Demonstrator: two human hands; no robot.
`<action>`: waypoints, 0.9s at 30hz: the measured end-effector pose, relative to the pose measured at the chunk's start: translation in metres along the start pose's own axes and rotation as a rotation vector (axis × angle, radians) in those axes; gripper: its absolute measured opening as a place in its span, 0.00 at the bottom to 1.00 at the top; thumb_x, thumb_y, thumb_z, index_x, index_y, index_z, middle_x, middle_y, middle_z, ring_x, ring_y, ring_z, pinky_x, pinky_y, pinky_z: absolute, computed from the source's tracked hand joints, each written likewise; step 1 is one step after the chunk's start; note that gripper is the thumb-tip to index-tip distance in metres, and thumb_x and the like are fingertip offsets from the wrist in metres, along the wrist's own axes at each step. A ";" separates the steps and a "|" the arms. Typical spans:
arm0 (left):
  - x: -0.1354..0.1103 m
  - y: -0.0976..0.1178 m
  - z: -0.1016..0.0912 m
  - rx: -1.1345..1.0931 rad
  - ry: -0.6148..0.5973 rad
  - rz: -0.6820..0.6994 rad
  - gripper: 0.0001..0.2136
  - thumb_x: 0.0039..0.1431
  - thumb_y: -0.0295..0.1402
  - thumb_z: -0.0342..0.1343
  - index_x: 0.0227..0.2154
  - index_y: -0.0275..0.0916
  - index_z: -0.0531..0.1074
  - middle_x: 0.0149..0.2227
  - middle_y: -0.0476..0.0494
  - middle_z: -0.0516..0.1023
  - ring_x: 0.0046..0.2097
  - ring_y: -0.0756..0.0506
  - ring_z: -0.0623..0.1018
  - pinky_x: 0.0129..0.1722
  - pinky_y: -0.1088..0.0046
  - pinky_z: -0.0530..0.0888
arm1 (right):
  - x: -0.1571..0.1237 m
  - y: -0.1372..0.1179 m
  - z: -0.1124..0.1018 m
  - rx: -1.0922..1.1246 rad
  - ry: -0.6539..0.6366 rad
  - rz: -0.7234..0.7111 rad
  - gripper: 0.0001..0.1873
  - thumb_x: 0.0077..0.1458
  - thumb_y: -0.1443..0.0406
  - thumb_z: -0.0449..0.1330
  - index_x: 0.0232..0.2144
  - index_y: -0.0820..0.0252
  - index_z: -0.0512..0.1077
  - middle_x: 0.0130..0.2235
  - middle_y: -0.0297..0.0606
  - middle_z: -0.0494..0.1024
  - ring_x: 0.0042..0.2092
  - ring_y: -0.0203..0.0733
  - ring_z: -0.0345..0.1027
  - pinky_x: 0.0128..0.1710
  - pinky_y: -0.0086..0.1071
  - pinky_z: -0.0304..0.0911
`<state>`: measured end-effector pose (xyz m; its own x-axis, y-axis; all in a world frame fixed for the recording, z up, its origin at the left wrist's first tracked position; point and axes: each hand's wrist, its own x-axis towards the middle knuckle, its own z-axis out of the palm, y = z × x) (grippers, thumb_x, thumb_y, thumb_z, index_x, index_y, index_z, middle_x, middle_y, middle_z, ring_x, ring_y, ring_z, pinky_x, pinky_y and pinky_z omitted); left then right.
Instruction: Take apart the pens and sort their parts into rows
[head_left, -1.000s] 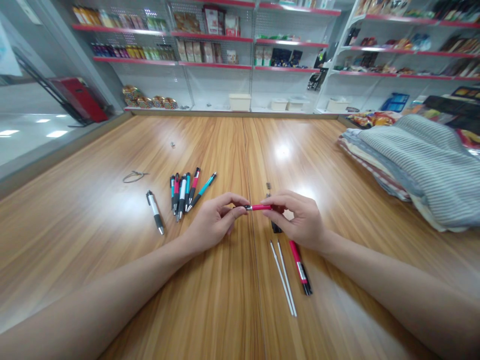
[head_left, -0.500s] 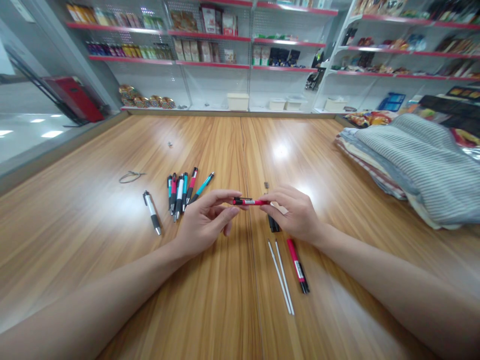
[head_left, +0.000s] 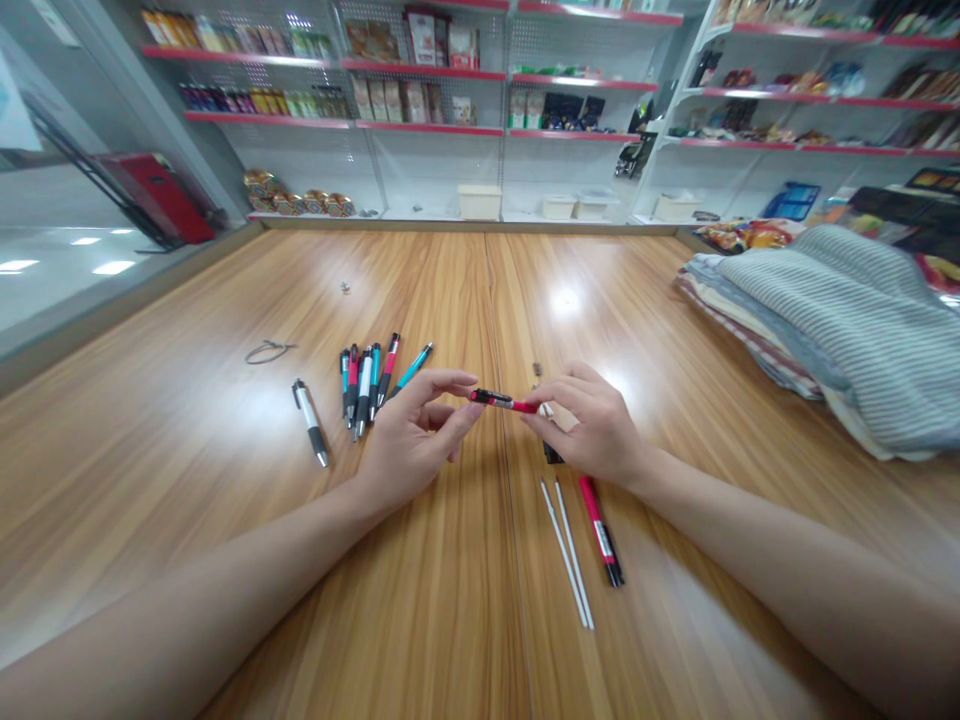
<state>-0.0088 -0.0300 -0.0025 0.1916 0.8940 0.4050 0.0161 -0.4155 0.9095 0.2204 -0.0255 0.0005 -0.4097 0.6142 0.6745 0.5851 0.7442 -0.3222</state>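
My right hand pinches the plain end of a red pen barrel with a black clip section, a little above the table. My left hand has its thumb and index fingertip curled around the black end. Partly under my right hand lie black pen parts. Nearer me are two white ink refills, side by side, and red barrels with black ends. Beyond my right hand is a small metallic piece, perhaps a spring.
Left of my left hand lies a bunch of red, teal and white pens, with a white pen apart from it. Farther off are a thin grey loop and a tiny object. Folded striped cloths sit at right; stocked shelves stand behind.
The red barrel has gone from level to tilted, its right end lower. My left thumb has moved up against its black end. The view has shifted slightly.
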 end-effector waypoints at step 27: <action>0.001 -0.003 -0.004 0.271 -0.514 0.012 0.21 0.59 0.35 0.59 0.54 0.39 0.66 0.35 0.48 0.74 0.20 0.59 0.62 0.18 0.83 0.59 | -0.002 -0.003 -0.001 0.318 0.111 0.237 0.05 0.55 0.65 0.64 0.35 0.60 0.75 0.32 0.35 0.74 0.30 0.34 0.62 0.28 0.30 0.58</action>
<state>-0.0130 -0.0271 -0.0043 0.6442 0.7206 0.2562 0.2482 -0.5138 0.8212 0.2198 -0.0290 0.0008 -0.2014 0.7593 0.6188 0.4017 0.6402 -0.6548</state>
